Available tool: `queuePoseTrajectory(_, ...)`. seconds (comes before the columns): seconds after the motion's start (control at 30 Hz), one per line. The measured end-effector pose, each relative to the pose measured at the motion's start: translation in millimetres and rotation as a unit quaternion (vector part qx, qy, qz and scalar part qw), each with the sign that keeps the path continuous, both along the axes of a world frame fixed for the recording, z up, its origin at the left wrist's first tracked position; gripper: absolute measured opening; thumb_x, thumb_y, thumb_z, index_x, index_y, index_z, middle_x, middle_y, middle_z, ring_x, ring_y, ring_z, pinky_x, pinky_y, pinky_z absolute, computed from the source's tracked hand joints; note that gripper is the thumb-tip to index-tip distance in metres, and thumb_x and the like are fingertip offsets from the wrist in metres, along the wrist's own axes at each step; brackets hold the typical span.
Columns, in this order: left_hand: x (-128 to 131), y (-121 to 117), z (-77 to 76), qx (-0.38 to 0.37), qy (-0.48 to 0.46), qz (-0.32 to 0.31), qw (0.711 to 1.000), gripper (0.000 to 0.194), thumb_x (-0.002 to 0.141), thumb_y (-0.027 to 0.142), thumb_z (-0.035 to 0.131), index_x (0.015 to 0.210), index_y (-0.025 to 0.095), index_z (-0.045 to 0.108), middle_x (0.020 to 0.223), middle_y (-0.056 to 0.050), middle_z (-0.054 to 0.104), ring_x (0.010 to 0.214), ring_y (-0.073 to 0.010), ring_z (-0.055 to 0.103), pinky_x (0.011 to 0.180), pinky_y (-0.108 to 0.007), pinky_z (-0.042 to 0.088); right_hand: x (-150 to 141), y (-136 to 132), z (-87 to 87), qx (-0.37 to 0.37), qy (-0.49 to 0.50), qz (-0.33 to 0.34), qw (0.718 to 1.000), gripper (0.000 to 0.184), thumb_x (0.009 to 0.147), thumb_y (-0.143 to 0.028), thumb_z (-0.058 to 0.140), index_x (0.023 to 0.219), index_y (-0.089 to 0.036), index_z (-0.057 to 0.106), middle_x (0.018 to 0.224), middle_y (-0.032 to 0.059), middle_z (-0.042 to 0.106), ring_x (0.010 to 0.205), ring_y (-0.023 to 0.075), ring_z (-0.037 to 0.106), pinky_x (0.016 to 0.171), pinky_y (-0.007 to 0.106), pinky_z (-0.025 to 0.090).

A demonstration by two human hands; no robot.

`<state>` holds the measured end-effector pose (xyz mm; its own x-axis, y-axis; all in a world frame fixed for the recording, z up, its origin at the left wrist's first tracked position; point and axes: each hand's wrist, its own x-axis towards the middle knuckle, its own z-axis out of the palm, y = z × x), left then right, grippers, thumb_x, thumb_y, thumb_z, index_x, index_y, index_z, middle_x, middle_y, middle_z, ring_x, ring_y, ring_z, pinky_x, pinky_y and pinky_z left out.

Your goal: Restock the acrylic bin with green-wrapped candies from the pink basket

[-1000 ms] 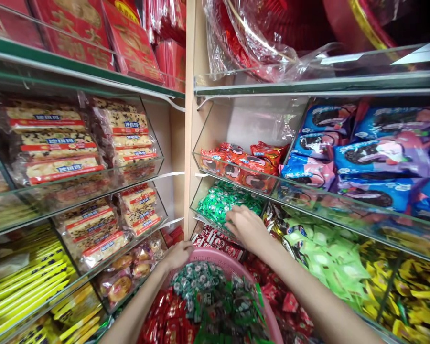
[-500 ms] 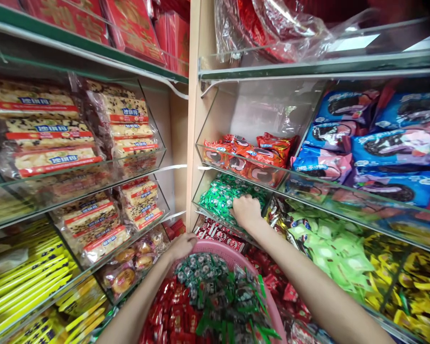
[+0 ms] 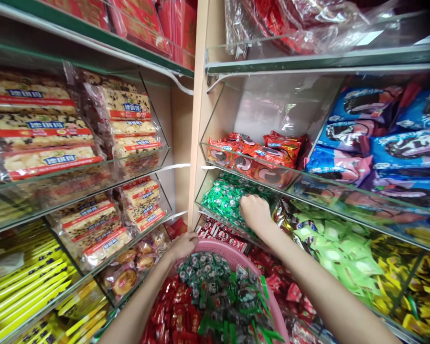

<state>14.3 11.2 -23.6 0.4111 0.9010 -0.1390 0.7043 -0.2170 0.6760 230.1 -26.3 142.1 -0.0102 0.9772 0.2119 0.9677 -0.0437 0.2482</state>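
Note:
My left hand [image 3: 185, 245] is closed on the far left rim of a pink plastic basket [image 3: 243, 257]. Inside the basket lie red-wrapped candies [image 3: 177, 310], small dark green-and-white candies [image 3: 202, 267] and dark packets with bright green ends [image 3: 232, 301]. Higher up, my right hand [image 3: 255, 211] reaches into a clear shelf bin at the right edge of a heap of green-wrapped candies [image 3: 222, 196]. Its fingers are curled in a fist against the heap, and whatever is inside them is hidden.
Clear-fronted bins surround the basket. Red snack packs [image 3: 251, 153] sit above the green candies, blue cookie packs [image 3: 408, 148] at upper right, light green packets [image 3: 344, 248] at right. Wrapped pastry bars [image 3: 50, 129] fill the left shelves. A wooden post [image 3: 198, 110] stands between.
The view has shifted slightly, so the right shelves and my right hand appear further right. My right hand stays at the green candies; my left hand stays on the basket rim.

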Motion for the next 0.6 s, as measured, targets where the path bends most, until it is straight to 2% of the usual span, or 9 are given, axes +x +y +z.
queuePoseTrajectory(0.2,-0.4,3.9,-3.0,0.007,-0.016,-0.01,1.0,0.029,0.081,0.036,0.038,0.076,0.02,0.061,0.077,-0.001,0.062,0.075,-0.0156,0.054,0.065,-0.023,0.032,-2.2,-11.7,11.1,0.034,-0.015,0.0,0.999,0.033,0.089,-0.011,0.034,0.086,-0.011,0.067,0.09,0.0173,0.063,0.088,0.0265,0.059,0.066,0.032,0.043)
queuePoseTrajectory(0.27,-0.7,5.5,-4.1,0.013,-0.015,-0.018,1.0,0.027,0.08,0.035,0.038,0.075,0.02,0.06,0.076,0.0,0.062,0.074,-0.0151,0.054,0.065,-0.023,0.032,-6.0,-22.1,14.4,0.054,-0.008,0.027,0.998,0.031,0.091,-0.015,0.035,0.086,-0.011,0.065,0.088,0.0161,0.062,0.087,0.0263,0.058,0.067,0.032,0.042)
queuePoseTrajectory(0.33,-1.0,6.5,-4.4,0.012,-0.016,-0.021,1.0,0.025,0.08,0.033,0.038,0.074,0.019,0.059,0.076,0.0,0.062,0.073,-0.0148,0.054,0.065,-0.022,0.032,-11.5,-34.6,9.8,0.073,0.015,0.089,0.993,0.029,0.093,-0.02,0.036,0.084,-0.013,0.064,0.086,0.0131,0.06,0.085,0.0237,0.056,0.07,0.032,0.041)
queuePoseTrajectory(0.4,-1.4,6.5,-3.2,0.008,-0.022,-0.021,1.0,0.026,0.08,0.033,0.038,0.075,0.019,0.059,0.077,0.0,0.063,0.073,-0.0147,0.055,0.065,-0.022,0.033,-17.9,-46.9,-5.6,0.075,0.05,0.187,0.978,0.031,0.094,-0.023,0.035,0.082,-0.016,0.062,0.085,0.0093,0.059,0.084,0.0205,0.054,0.074,0.031,0.04)
queuePoseTrajectory(0.5,-1.4,5.4,0.6,-0.001,-0.016,-0.011,1.0,0.028,0.08,0.033,0.037,0.076,0.019,0.061,0.077,-0.002,0.063,0.073,-0.0154,0.055,0.064,-0.022,0.033,-25.4,-58.7,-44.3,0.025,0.093,0.325,0.941,0.031,0.096,-0.024,0.033,0.081,-0.018,0.06,0.084,0.0049,0.059,0.082,0.0172,0.053,0.073,0.029,0.041)
queuePoseTrajectory(0.6,-1.2,5.0,2.7,0.002,-0.005,-0.004,1.0,0.028,0.079,0.032,0.037,0.075,0.018,0.061,0.079,-0.003,0.064,0.075,-0.0161,0.056,0.065,-0.023,0.033,-26.2,-57.2,-82.9,-0.023,0.111,0.353,0.929,0.028,0.095,-0.023,0.037,0.079,-0.018,0.06,0.086,0.0038,0.06,0.082,0.0163,0.055,0.072,0.028,0.043)
